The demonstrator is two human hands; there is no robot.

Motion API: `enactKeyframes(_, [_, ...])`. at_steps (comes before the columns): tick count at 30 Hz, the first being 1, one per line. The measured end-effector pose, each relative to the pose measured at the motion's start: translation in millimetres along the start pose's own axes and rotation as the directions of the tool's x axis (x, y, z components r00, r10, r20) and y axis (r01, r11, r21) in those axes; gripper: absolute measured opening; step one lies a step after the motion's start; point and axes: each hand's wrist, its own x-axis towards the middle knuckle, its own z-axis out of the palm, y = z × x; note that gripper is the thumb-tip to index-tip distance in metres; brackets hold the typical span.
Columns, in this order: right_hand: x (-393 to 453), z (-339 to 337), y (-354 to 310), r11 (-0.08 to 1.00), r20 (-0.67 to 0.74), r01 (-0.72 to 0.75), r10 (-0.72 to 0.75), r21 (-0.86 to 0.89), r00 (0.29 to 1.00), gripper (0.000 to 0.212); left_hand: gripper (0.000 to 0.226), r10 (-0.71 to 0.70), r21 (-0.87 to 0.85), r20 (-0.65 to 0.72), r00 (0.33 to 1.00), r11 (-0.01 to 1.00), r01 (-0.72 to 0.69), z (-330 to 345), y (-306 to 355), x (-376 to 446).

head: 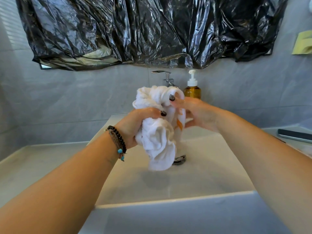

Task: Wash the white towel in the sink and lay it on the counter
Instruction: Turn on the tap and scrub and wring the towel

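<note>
Left hand [135,125] and right hand [197,114] both grip the bunched white towel [157,132], held between them above the sink [211,166]. Drain [179,159] lies below the hands.

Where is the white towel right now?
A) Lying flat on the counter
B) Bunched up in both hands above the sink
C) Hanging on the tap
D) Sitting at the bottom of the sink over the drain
B: the left hand and the right hand both grip the scrunched white towel, and its lower end dangles above the sink, near the drain but not resting on it.
</note>
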Motion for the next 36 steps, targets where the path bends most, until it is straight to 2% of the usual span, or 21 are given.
enactKeyframes(1, [1.8,0.4,-1.3,0.998,-0.052,0.064,-0.064,0.0,0.997,0.063,0.013,-0.025,0.022,0.025,0.999,0.999,0.025,2.0,-1.5,-1.1])
enactKeyframes(4, [4.2,6.4,-0.2,0.97,-0.074,0.222,-0.215,0.099,0.974,0.087,0.023,-0.06,0.033,0.143,0.988,0.998,0.056,9.1,-4.6,-2.6])
enactKeyframes(6, [1.2,16.0,-2.5,0.942,-0.076,0.331,-0.326,0.062,0.942,0.074,0.02,-0.097,0.057,0.205,0.974,0.995,0.087,14.6,-5.9,-4.1])
enactKeyframes(9, [-5.3,24.6,-7.3,0.921,-0.129,0.38,-0.368,0.086,0.921,0.043,0.021,-0.098,0.164,0.167,0.981,0.984,0.071,18.7,-11.4,0.2])
enactKeyframes(11, [-4.3,27.0,-6.0,0.935,-0.188,0.347,-0.329,0.074,0.926,0.032,0.03,-0.074,0.253,0.104,0.992,0.966,0.046,20.1,-18.3,6.3])
enactKeyframes(14, [1.0,36.1,-5.7,0.974,-0.307,0.208,-0.172,0.091,0.936,0.013,0.033,-0.05,0.34,-0.008,0.999,0.939,0.05,24.3,-26.2,11.6])
enactKeyframes(16, [4.2,41.4,-6.3,0.983,-0.388,0.138,-0.083,0.117,0.918,0.015,0.029,-0.037,0.351,-0.073,0.997,0.935,0.061,28.1,-30.9,13.2])
enactKeyframes(18, [5.7,44.7,-6.6,0.989,-0.431,0.092,-0.032,0.119,0.902,0.024,0.034,-0.013,0.37,-0.141,0.99,0.927,0.065,32.7,-36.7,15.1])
enactKeyframes(21, [7.5,46.7,-3.7,0.988,-0.468,0.025,0.05,0.154,0.882,0.027,0.038,0.021,0.421,-0.247,0.969,0.903,0.088,39.7,-44.2,15.3])
enactKeyframes(24, [10.3,46.9,1.2,0.981,-0.509,-0.045,0.138,0.191,0.85,0.013,0.034,0.028,0.489,-0.318,0.948,0.861,0.139,44.8,-46.7,13.3])
enactKeyframes(27, [11.9,47.2,1.3,0.956,-0.483,-0.106,0.232,0.272,0.844,0.01,0.02,0.062,0.556,-0.32,0.945,0.82,0.134,49.2,-48.2,12.2])
enactKeyframes(29, [12.0,47.7,-2.7,0.921,-0.45,-0.132,0.3,0.367,0.841,0.016,0.01,0.088,0.596,-0.312,0.946,0.794,0.122,51.9,-50.3,12.8])
enactKeyframes(32, [12.6,47.9,-1.1,0.963,-0.549,-0.151,0.252,0.223,0.797,0.013,0.019,0.114,0.643,-0.285,0.952,0.759,0.102,54.7,-48.6,12.9])
enactKeyframes(34, [12.5,48.3,-1.0,0.981,-0.579,-0.072,0.166,0.181,0.798,0.019,0.02,0.152,0.705,-0.245,0.957,0.706,0.069,52.2,-43.9,14.2])
enactKeyframes(36, [13.8,48.0,-3.5,0.98,-0.546,0.056,0.06,0.193,0.835,0.025,0.02,0.193,0.694,-0.266,0.944,0.718,0.049,44.9,-37.7,16.3])
